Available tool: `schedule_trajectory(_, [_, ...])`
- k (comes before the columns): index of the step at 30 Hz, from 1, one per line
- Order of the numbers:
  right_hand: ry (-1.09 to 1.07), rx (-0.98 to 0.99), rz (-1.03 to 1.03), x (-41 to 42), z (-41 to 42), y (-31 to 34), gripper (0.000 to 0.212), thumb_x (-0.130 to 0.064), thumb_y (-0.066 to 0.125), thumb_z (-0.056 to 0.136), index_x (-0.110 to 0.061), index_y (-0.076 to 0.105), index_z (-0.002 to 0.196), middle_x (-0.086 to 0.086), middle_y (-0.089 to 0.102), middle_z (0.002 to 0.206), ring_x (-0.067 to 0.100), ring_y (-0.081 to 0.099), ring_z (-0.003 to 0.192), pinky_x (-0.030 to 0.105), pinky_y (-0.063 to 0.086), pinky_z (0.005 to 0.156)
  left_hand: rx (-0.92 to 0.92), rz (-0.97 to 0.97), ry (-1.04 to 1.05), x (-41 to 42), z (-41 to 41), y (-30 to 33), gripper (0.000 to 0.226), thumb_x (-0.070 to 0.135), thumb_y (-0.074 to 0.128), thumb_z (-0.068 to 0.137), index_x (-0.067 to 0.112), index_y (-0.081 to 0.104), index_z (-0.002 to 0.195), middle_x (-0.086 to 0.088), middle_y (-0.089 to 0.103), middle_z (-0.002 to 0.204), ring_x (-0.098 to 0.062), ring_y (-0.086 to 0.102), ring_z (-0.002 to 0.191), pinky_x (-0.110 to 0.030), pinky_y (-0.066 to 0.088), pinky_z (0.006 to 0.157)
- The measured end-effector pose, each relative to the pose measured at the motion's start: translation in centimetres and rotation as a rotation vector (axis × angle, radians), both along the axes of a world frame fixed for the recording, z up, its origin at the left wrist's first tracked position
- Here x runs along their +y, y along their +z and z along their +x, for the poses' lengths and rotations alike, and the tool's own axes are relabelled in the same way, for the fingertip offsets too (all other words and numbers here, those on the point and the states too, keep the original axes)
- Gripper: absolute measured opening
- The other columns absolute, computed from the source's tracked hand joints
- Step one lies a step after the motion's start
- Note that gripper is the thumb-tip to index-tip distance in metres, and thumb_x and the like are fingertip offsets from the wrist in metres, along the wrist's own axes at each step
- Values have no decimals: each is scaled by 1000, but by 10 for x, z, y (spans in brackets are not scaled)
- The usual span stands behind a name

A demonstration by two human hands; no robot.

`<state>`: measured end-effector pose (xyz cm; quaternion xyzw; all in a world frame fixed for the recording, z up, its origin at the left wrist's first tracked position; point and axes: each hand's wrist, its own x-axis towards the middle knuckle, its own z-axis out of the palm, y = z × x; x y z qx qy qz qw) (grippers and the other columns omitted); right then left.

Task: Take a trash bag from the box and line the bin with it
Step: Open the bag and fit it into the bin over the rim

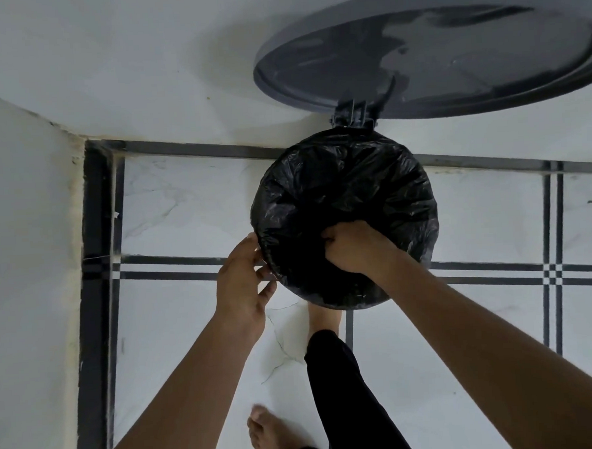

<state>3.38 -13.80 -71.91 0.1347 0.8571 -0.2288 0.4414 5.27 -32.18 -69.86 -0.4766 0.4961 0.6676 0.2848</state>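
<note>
A black trash bag [371, 182] covers the round mouth of the bin and hides the bin's body. The grey lid [450, 61] stands open on its hinge [350, 116] behind the bin, against the wall. My left hand [241, 285] is at the bin's left rim, fingers pinching the bag's edge there. My right hand [354, 247] reaches over the near rim with its fingers closed on a fold of bag plastic, pressing toward the inside. No trash bag box is in view.
The bin stands on a white tiled floor [183, 202] with dark stripes, close to a white wall [142, 60]. Another wall [21, 238] runs along the left. My leg in black trousers [340, 376] reaches toward the bin's foot; a bare foot [274, 435] is below.
</note>
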Motion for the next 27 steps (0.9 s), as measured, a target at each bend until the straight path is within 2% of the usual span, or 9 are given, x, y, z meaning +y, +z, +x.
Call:
schedule_trajectory(3, [-288, 503, -2, 21, 32, 48, 37, -13, 50, 94, -22, 73, 123, 0, 73, 121, 20, 66, 111, 21, 46, 100, 22, 76, -59, -6, 3, 4, 13, 38, 66, 95, 31, 75, 103, 4, 69, 91, -14, 61, 77, -31, 53, 74])
schedule_trajectory(5, [-456, 824, 148, 39, 58, 61, 30, -10, 55, 91, -20, 75, 112, -1, 71, 112, 20, 65, 103, 24, 50, 86, 29, 64, -93, -9, 1, 6, 16, 36, 63, 98, 29, 74, 109, 4, 72, 92, -13, 67, 79, -32, 55, 74])
schedule_trajectory(6, [-504, 869, 249, 47, 70, 61, 26, -11, 57, 91, -19, 73, 111, 0, 66, 111, 21, 62, 101, 26, 47, 79, 27, 46, -102, -9, 0, 7, 18, 34, 62, 99, 28, 73, 112, 3, 74, 93, -14, 69, 81, -32, 57, 76])
schedule_trajectory(9, [-633, 739, 317, 65, 98, 38, 22, -18, 61, 96, -16, 66, 118, 4, 57, 120, 24, 65, 94, 26, 52, 72, 23, -1, -124, -6, -4, 10, 16, 28, 63, 99, 22, 74, 109, -2, 77, 100, -18, 73, 92, -37, 60, 89])
schedule_trajectory(12, [-854, 663, 171, 70, 108, 22, 21, -17, 62, 98, -13, 66, 118, 3, 65, 114, 18, 67, 81, 1, 43, 67, 44, -27, -137, -4, -5, 10, 11, 23, 62, 100, 18, 71, 99, -3, 73, 98, -15, 68, 87, -31, 56, 89])
schedule_trajectory(14, [-1042, 658, 75, 71, 111, 16, 16, -20, 64, 96, -19, 68, 112, 0, 71, 104, 17, 70, 83, 5, 47, 70, 49, -33, -109, -5, -3, 6, 11, 22, 61, 102, 17, 70, 98, 0, 72, 94, -10, 68, 79, -27, 56, 81])
schedule_trajectory(18, [-1479, 536, -298, 80, 116, 10, 8, -12, 62, 98, -9, 69, 102, 8, 71, 93, 20, 70, 81, 37, 61, 82, 26, -11, -92, -7, -1, -4, 14, 17, 56, 105, 17, 70, 102, 3, 77, 92, -9, 71, 79, -25, 55, 72])
schedule_trajectory(22, [-1612, 358, -564, 88, 116, 8, 15, -5, 55, 102, -12, 68, 103, 9, 70, 92, 23, 66, 85, 36, 59, 78, 50, -16, -135, -8, -2, -13, 20, 13, 51, 107, 16, 70, 104, 3, 75, 87, -10, 67, 70, -23, 53, 63])
schedule_trajectory(27, [-1616, 251, -545, 97, 100, 13, 27, 4, 50, 97, -14, 71, 97, 5, 74, 88, 19, 69, 81, 25, 57, 65, 96, -38, -117, -15, -8, -19, 18, 5, 58, 102, 15, 67, 115, -2, 77, 87, -18, 68, 74, -24, 56, 59])
